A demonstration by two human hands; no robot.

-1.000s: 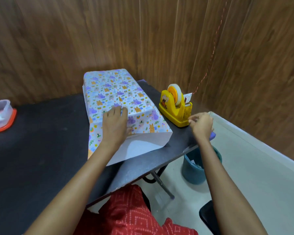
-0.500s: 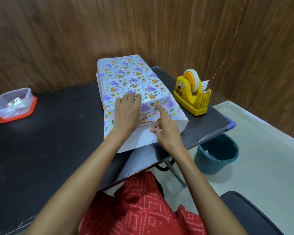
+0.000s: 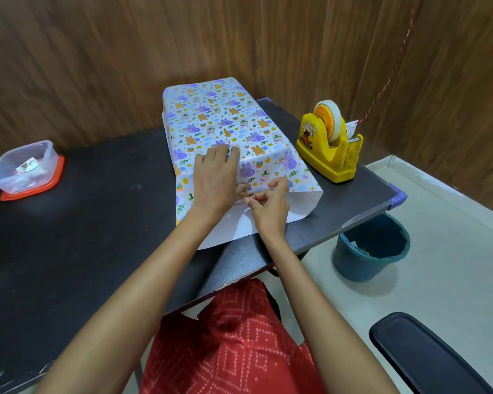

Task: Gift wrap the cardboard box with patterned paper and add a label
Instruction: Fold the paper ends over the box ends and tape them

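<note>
Gift-wrap in progress: a cardboard box (image 3: 219, 123), already covered in patterned paper (image 3: 256, 155), lies flat at the ctr-rear of a dark worktop (image 3: 83, 237). Its long axis runs away from the person, approx. 12 o'clock leaning to 11, w/ the far end close to a wood-panel wall (image 3: 97, 52). The paper is pale w/ purple and orange cartoon animals, rainbows, stars and green sprigs. Its top face is smooth and the long edges are creased. At the near end the paper overhangs the box, and a white underside flap (image 3: 296, 206) lies on the worktop toward 6 o'clock.

The L hand (image 3: 215, 177) lies flat on the box top near that end, fingers straight, pressing the paper. The R hand (image 3: 268, 206), just beside it at 4 o'clock, has curled fingers w/ tips meeting at the printed edge. Cannot tell what, if anything, they pinch.

A yellow tape dispenser (image 3: 329, 143) stands at 3 o'clock of the box, near it. A clear plastic tub (image 3: 23, 166) on a red lid sits well apart at 9 o'clock. A teal bin (image 3: 373, 245) is on the floor at 4 o'clock.
</note>
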